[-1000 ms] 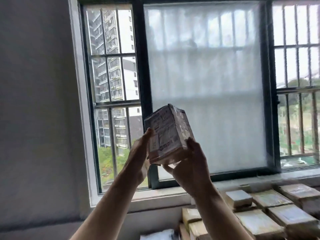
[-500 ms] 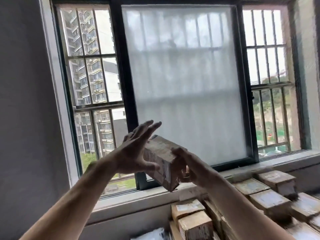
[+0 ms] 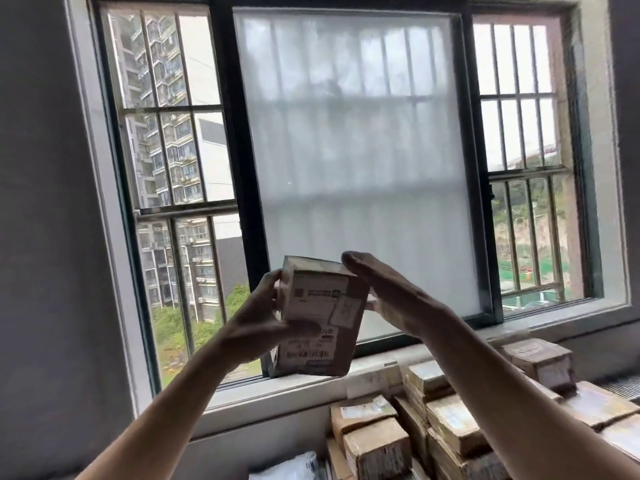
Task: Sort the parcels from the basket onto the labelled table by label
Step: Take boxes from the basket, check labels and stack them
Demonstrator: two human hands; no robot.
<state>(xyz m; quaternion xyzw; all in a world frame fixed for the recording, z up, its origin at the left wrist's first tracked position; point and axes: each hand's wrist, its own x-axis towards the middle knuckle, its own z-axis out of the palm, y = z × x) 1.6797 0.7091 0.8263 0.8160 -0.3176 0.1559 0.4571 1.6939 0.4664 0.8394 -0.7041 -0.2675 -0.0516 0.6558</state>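
Grey wall (image 3: 41,237) left; dark window frame (image 3: 238,133); frosted centre pane (image 3: 356,168) (daylight behind); white sill (image 3: 277,393).

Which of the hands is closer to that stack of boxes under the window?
Right. The right hand hangs above the left part of the stack, beside the held parcel; the left hand grips that parcel from its other side, further left.

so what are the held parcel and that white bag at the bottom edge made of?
The held parcel looks like brown cardboard, matte, with creased edges and white paper labels stuck on; any tape wrap is too blurred to tell. The white bag is probably a thin plastic mailer, smooth, slightly glossy, wrinkled; mostly cut off by the frame.
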